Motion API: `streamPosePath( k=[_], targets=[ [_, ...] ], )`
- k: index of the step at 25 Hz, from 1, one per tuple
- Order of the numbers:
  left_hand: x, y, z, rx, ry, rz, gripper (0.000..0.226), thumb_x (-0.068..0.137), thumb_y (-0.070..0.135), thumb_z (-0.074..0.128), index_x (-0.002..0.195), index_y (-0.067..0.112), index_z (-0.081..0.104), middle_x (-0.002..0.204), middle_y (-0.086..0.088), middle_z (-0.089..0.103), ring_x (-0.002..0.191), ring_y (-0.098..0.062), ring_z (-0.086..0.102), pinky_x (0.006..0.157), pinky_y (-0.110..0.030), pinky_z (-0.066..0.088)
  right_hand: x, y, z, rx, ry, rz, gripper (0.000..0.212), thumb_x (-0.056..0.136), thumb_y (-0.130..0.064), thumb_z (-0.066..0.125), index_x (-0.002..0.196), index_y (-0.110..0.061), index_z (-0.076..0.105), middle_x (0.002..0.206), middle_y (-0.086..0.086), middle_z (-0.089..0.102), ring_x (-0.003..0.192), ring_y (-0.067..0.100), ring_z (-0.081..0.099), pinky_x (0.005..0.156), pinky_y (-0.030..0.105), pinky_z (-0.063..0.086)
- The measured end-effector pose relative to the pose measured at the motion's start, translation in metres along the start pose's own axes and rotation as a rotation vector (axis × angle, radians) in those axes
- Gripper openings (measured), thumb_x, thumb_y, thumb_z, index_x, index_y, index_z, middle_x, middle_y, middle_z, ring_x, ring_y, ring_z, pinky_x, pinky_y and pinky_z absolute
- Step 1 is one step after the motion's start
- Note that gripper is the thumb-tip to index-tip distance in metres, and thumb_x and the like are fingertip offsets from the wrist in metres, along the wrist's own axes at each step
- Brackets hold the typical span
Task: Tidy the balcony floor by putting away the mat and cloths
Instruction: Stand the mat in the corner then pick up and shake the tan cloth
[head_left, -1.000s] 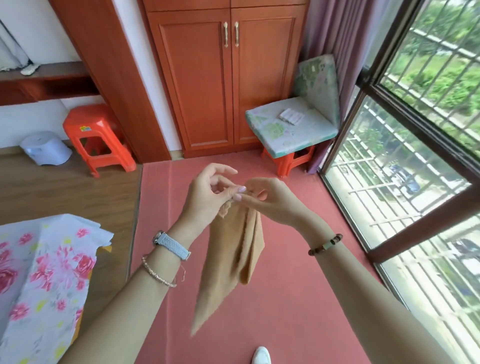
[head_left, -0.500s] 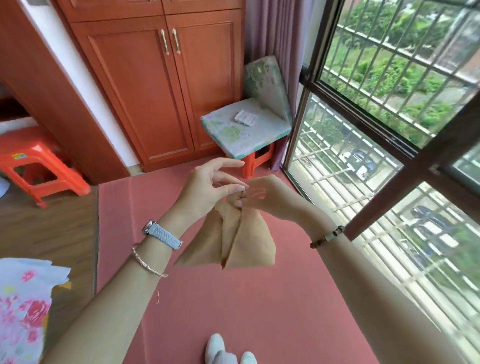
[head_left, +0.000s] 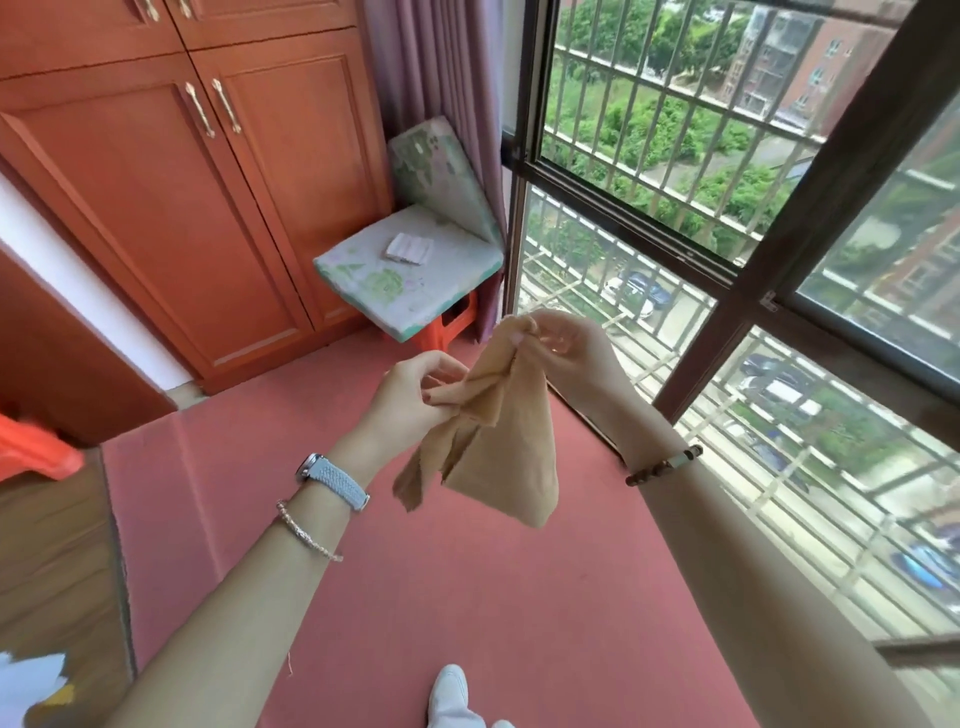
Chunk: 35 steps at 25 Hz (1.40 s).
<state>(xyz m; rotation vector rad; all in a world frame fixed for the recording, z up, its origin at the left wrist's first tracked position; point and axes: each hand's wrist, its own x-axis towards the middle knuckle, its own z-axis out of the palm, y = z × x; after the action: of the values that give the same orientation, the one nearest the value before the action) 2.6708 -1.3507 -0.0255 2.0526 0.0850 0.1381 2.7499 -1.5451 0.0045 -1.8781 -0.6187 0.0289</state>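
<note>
Folding in progress: in the air above the red floor mat (head_left: 493, 597), a thin tan fabric cloth (head_left: 506, 441) is pinched at one edge by the left hand (head_left: 415, 397) and at its top corner by the right hand (head_left: 566, 353). Next, likely: bring the corners together, then stow it.

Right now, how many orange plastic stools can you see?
2 orange plastic stools: one under the pale floral cushion, another cut off at the left edge. Others may be hidden.
</note>
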Motion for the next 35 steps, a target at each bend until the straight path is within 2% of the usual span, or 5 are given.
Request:
streamPosePath(
  k=[8,14,19,26,35],
  targets=[
    [0.013,-0.032,-0.031,0.216,-0.377,-0.286,0.053,0.071,0.027,0.084,0.116,0.034,0.057,0.108,0.015,0.064,0.094,-0.005,0.063,0.073,-0.023,0.050,0.026,-0.015,-0.020,0.157,0.304,0.118,0.013,0.095,-0.007,0.062,0.104,-0.015,0.068,0.088,-0.011,0.068,0.075,-0.016,0.062,0.070,0.010,0.049],
    [0.048,-0.007,0.000,0.135,-0.046,-0.048,0.050,0.079,0.051,0.072,0.122,0.029,0.057,0.121,0.010,0.058,0.110,-0.006,0.055,0.091,-0.026,0.044,0.031,-0.026,-0.012,0.143,0.264,0.044,0.007,0.095,-0.012,0.064,0.091,-0.008,0.068,0.078,-0.004,0.063,0.071,-0.004,0.057,0.066,0.014,0.044],
    [0.074,0.007,0.027,0.190,0.131,0.023,0.017,0.087,0.025,0.052,0.071,0.029,0.052,0.071,0.009,0.059,0.077,-0.024,0.062,0.061,-0.036,0.049,0.031,-0.037,-0.028,0.167,0.417,0.022,0.011,0.096,-0.011,0.062,0.095,-0.003,0.070,0.079,-0.006,0.065,0.072,-0.006,0.059,0.069,0.016,0.047],
    [0.084,-0.035,0.002,0.186,0.183,-0.230,0.036,0.083,-0.009,0.043,0.087,0.018,0.067,0.080,-0.002,0.065,0.083,-0.028,0.060,0.059,-0.027,0.040,0.024,-0.024,-0.068,0.278,0.646,0.072,0.009,0.097,-0.022,0.061,0.093,-0.018,0.069,0.081,-0.005,0.066,0.074,0.001,0.061,0.068,0.022,0.050],
    [0.103,-0.008,-0.035,-0.206,0.338,-0.004,0.005,0.090,0.009,0.063,0.094,0.012,0.064,0.074,0.006,0.060,0.067,-0.004,0.053,0.061,-0.021,0.044,0.009,0.023,-0.069,0.184,0.699,0.192,0.018,0.098,-0.026,0.061,0.100,-0.011,0.071,0.076,-0.012,0.063,0.067,-0.008,0.055,0.061,0.011,0.041]
  ],
)
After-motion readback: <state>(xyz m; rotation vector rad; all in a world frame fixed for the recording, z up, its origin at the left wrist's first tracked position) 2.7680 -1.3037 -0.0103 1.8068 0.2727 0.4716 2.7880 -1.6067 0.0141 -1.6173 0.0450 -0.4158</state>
